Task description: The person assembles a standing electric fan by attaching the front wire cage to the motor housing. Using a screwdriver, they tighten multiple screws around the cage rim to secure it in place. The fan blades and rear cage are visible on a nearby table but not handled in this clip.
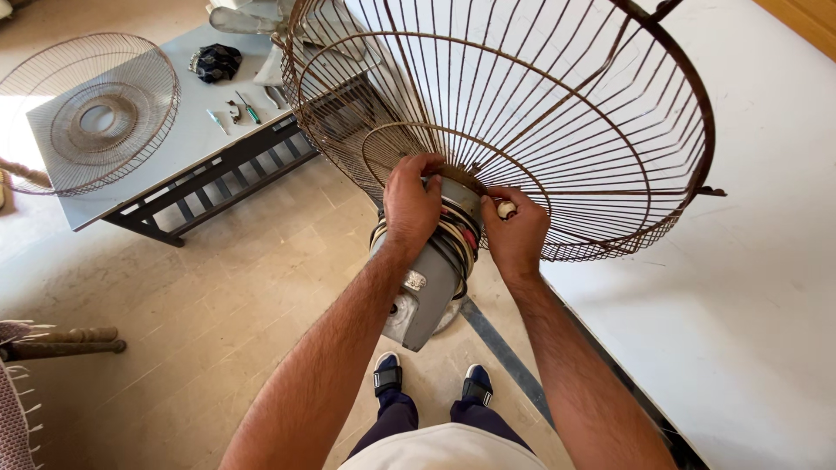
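Head view: both hands work at the back of a rusty wire fan guard (540, 113), which sits tilted on a grey motor housing (427, 287). Left hand (411, 202) is curled over the top of the housing where the guard's inner ring meets it, fingers bent and pressing on the rim. Right hand (515, 231) is closed in a pinch around a small pale knob (504, 209) just beside the housing, at the guard's centre. Pale wire coils (461, 239) wrap the housing between the two hands. Behind, to the left, a second guard (91, 113) lies flat on a grey table (187, 144), near a screwdriver (249, 108) and a dark cloth (216, 61). Below, two feet in sandals (433, 379) stand on the tiled floor (200, 322).
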